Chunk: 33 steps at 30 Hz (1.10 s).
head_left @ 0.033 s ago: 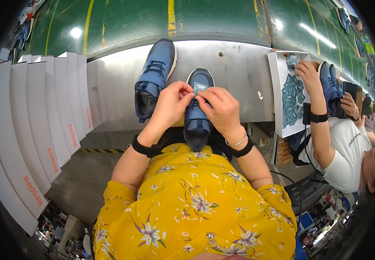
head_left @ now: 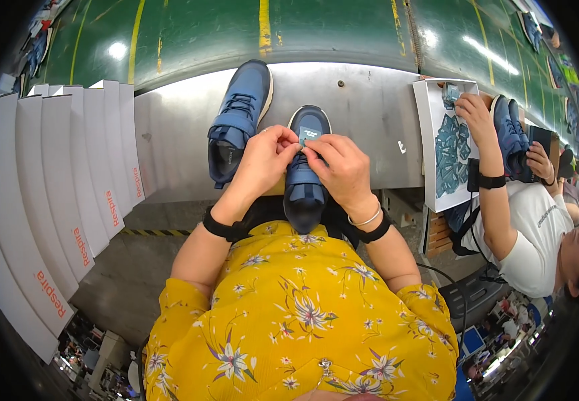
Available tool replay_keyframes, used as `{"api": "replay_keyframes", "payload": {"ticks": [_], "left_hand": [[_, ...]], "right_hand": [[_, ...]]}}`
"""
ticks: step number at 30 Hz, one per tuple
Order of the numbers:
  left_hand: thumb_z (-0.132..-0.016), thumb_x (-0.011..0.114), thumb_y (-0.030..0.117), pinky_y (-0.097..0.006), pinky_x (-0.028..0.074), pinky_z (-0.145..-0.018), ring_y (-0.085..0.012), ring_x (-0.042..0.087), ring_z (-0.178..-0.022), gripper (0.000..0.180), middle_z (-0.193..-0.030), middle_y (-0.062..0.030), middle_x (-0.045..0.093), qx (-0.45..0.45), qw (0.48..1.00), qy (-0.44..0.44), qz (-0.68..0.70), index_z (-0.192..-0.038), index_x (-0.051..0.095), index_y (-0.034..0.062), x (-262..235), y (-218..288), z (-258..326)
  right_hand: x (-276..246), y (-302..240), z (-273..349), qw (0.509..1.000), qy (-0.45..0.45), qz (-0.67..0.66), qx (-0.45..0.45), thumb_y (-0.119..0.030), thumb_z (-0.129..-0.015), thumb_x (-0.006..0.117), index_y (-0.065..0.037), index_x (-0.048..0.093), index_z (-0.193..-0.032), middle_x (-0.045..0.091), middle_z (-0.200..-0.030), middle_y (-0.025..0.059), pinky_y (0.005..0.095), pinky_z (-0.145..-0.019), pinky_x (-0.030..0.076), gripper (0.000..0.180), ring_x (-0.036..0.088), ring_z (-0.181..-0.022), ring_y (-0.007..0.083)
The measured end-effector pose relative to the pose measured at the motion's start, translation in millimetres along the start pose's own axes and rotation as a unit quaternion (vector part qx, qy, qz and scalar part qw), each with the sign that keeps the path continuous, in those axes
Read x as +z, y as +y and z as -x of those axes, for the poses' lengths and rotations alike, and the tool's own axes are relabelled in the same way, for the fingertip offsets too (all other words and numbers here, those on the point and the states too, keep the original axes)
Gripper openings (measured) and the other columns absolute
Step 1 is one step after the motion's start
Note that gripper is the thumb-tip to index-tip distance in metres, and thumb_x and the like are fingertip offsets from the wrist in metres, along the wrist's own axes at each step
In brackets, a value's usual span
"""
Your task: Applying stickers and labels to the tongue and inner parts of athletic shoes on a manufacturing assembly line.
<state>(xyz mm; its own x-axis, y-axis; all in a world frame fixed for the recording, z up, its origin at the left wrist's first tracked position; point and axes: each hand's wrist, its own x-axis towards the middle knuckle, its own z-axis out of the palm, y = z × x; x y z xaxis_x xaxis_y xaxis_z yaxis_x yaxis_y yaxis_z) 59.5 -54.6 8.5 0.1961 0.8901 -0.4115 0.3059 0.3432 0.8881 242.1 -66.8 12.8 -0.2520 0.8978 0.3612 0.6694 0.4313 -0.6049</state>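
Observation:
A blue sneaker (head_left: 305, 194) with dark laces and a strap stands in front of me, toe pointing away, its heel reaching past the bench's near edge. On its laces lies a small teal hang tag (head_left: 310, 132) with pale print. My left hand (head_left: 268, 157) and my right hand (head_left: 340, 167) meet over the laces, each with thumb and index finger pinched at the tag's near end. Any cord between the fingertips is too small to make out. The matching sneaker (head_left: 241, 100) stands to the left, toe away, with no hand on it.
Overlapping white cardboard boxes (head_left: 95, 167) stand along the left. The metal bench (head_left: 369, 120) borders a green surface (head_left: 202, 33) with yellow lines. To the right, a white box (head_left: 429, 107) holds many teal tags; a co-worker's hand (head_left: 478, 119) reaches over it, near another pair of sneakers (head_left: 508, 127).

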Motion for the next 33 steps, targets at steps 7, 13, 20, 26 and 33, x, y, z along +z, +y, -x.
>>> {"api": "replay_keyframes", "payload": {"ticks": [7, 13, 20, 26, 33], "left_hand": [[-0.095, 0.064, 0.003, -0.022, 0.048, -0.055, -0.0063, 0.058, -0.063, 0.007, -0.077, -0.0015, 0.063, -0.029, 0.998, -0.056, -0.029, -0.099, 0.062, -0.0016, -10.0, 22.5, -6.6], [-0.093, 0.065, 0.003, -0.023, 0.048, -0.052, -0.0061, 0.056, -0.061, 0.008, -0.075, -0.0020, 0.061, -0.015, 0.995, -0.091, -0.048, -0.097, 0.062, -0.0029, -11.6, 23.3, -13.9], [-0.092, 0.060, 0.002, -0.042, 0.049, -0.072, -0.0390, 0.059, -0.085, 0.012, -0.092, -0.0197, 0.058, 0.176, 0.962, -0.013, -0.207, -0.100, 0.053, -0.0024, 3.5, 2.3, -7.8], [-0.090, 0.063, 0.001, -0.044, 0.049, -0.074, -0.0411, 0.059, -0.086, 0.018, -0.094, -0.0202, 0.056, 0.215, 0.954, 0.031, -0.205, -0.102, 0.049, -0.0009, 10.6, -6.9, -4.6], [-0.090, 0.061, -0.004, -0.035, 0.053, -0.072, -0.0264, 0.062, -0.082, 0.024, -0.095, -0.0158, 0.058, 0.175, 0.973, 0.041, -0.148, -0.110, 0.048, 0.0013, 12.9, -4.2, -4.4]], "right_hand": [[0.6, 0.3, 3.3, 1.000, 0.014, -0.006, 0.010, -0.010, -0.077, 0.079, -0.008, 0.072, -0.093, 0.067, -0.090, 0.0067, 0.0366, -0.068, 0.055, 0.017, 0.066, -0.080, 0.0266], [3.9, 0.7, 5.2, 0.999, 0.033, -0.011, 0.014, -0.008, -0.076, 0.079, -0.007, 0.071, -0.092, 0.067, -0.091, 0.0072, 0.0366, -0.069, 0.054, 0.018, 0.065, -0.080, 0.0272], [4.9, 1.2, 5.7, 0.999, 0.035, -0.011, 0.020, -0.007, -0.076, 0.079, -0.006, 0.072, -0.091, 0.068, -0.091, 0.0073, 0.0365, -0.069, 0.054, 0.017, 0.066, -0.080, 0.0270], [6.2, 0.0, 5.2, 0.998, 0.057, -0.016, 0.016, -0.006, -0.076, 0.078, -0.006, 0.072, -0.092, 0.069, -0.090, 0.0070, 0.0361, -0.068, 0.055, 0.017, 0.067, -0.080, 0.0265], [5.7, 0.2, 4.7, 0.998, 0.046, -0.017, 0.026, -0.007, -0.077, 0.078, -0.007, 0.072, -0.091, 0.069, -0.091, 0.0061, 0.0356, -0.067, 0.055, 0.015, 0.066, -0.080, 0.0259]]}}
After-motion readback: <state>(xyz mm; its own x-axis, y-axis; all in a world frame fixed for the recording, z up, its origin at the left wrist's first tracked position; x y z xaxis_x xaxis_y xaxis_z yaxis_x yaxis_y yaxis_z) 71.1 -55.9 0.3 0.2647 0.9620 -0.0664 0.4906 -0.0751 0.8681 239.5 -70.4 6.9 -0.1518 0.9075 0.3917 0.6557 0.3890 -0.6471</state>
